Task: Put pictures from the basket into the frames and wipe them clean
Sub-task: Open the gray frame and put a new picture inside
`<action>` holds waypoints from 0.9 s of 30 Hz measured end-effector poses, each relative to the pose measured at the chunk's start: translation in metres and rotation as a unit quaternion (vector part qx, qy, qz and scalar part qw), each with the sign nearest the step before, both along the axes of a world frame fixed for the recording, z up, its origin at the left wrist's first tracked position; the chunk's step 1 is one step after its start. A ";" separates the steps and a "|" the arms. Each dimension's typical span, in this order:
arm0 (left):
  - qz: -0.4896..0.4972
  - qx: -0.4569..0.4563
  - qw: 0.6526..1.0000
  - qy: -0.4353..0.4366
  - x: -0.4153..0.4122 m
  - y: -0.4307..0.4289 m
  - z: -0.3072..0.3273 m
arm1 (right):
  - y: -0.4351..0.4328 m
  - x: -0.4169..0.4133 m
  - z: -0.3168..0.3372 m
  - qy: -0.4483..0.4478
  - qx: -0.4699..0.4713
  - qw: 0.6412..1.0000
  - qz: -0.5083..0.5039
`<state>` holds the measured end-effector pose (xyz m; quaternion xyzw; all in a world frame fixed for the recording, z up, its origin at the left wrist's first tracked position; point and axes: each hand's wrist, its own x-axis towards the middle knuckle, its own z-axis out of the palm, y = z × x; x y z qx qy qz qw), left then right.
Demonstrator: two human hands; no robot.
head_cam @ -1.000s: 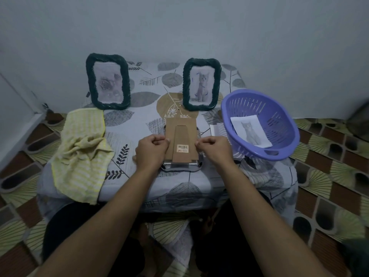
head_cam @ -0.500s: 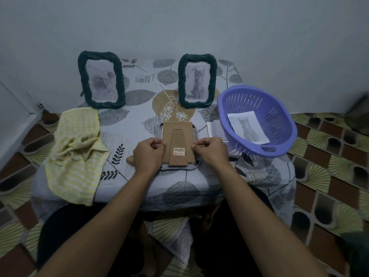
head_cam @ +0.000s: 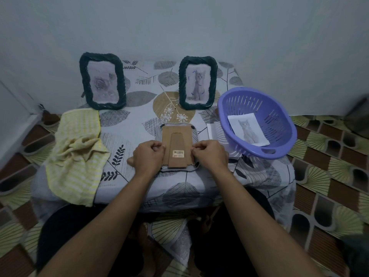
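Centre of frame: a person's left hand [head_cam: 148, 157] and right hand [head_cam: 210, 156] work at the brown backing board [head_cam: 176, 140] of a face-down frame [head_cam: 158, 134] on the worktop [head_cam: 139, 120].
Fingers: curled on both hands, with the tips pinched at the board's left and right edges.
Handling: the card looks light and stiff but easily creased (any glass beneath would be the fragile part). It is best held by its side edges, clear of the fold-out stand.
Right of frame: the purple basket [head_cam: 279, 124] holds one cat picture [head_cam: 247, 129], thin paper that is probably floppy and best lifted by a corner.
Upper frame: the flower frame [head_cam: 102, 82] and the cat frame [head_cam: 197, 81] stand filled.
Left of frame: a yellow cloth [head_cam: 77, 152] hangs over the worktop's edge.
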<state>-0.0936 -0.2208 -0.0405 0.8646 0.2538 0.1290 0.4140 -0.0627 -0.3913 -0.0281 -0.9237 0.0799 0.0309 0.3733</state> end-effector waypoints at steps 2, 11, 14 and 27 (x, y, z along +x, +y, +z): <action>-0.001 0.004 1.000 0.000 0.000 0.000 -0.001 | 0.001 0.000 0.001 0.002 -0.004 1.000 0.000; 0.002 0.024 1.000 0.002 -0.001 -0.001 -0.001 | 0.004 0.000 -0.001 0.001 -0.036 0.999 0.007; -0.007 0.030 0.999 0.014 0.001 0.001 -0.005 | 0.004 -0.001 -0.003 0.000 -0.032 0.999 0.006; -0.029 0.051 0.998 0.035 0.008 0.019 -0.007 | 0.003 0.001 -0.006 -0.010 -0.039 0.999 0.007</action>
